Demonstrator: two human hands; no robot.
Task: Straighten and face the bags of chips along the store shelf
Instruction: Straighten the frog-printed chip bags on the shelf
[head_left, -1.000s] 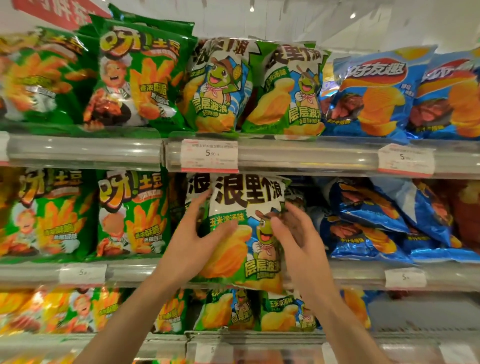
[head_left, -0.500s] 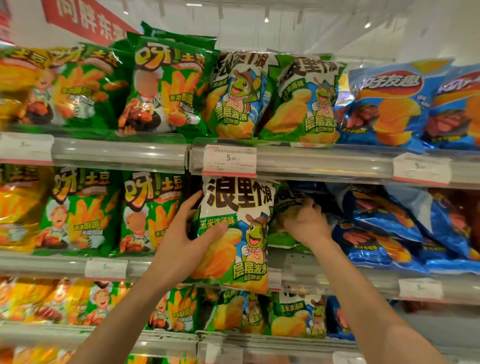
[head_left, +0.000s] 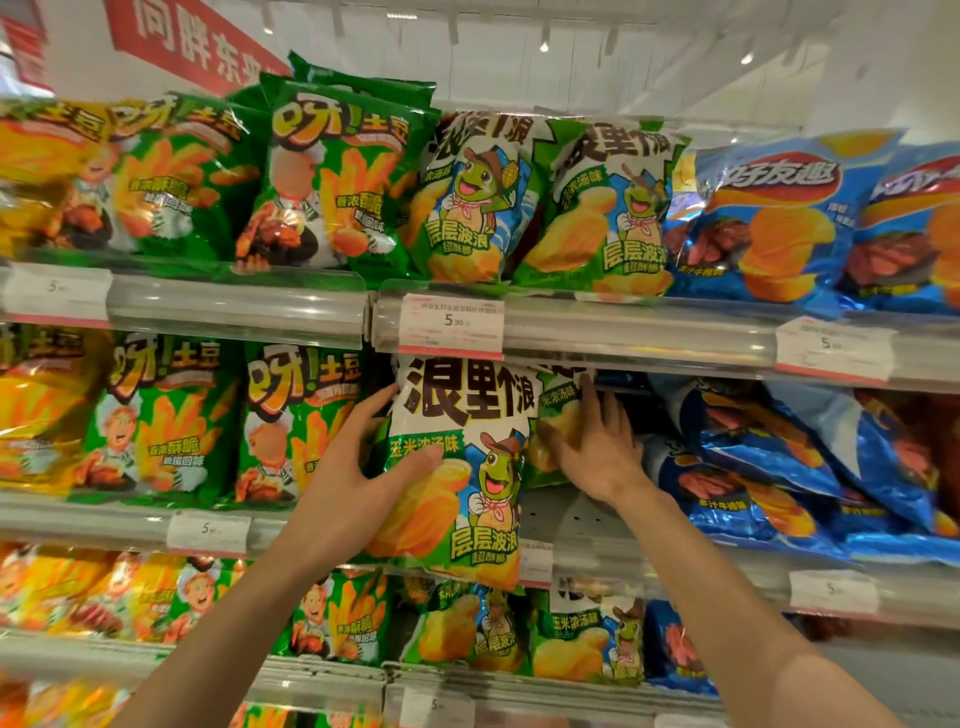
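Gripping the front chip bag (head_left: 462, 467) by its left edge, the left hand (head_left: 358, 478) holds it upright at the middle shelf (head_left: 675, 566); the right hand (head_left: 597, 447), fingers straight, presses the green bag (head_left: 558, 410) behind it.

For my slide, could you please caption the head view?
Left hand grips a frog-mascot chip bag while right hand touches the bag behind.

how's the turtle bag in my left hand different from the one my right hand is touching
The left hand grips the front bag, which faces out in full and hangs over the shelf edge. The right hand rests flat on the back bag, which sits deeper and mostly hidden. Both look like the same green design.
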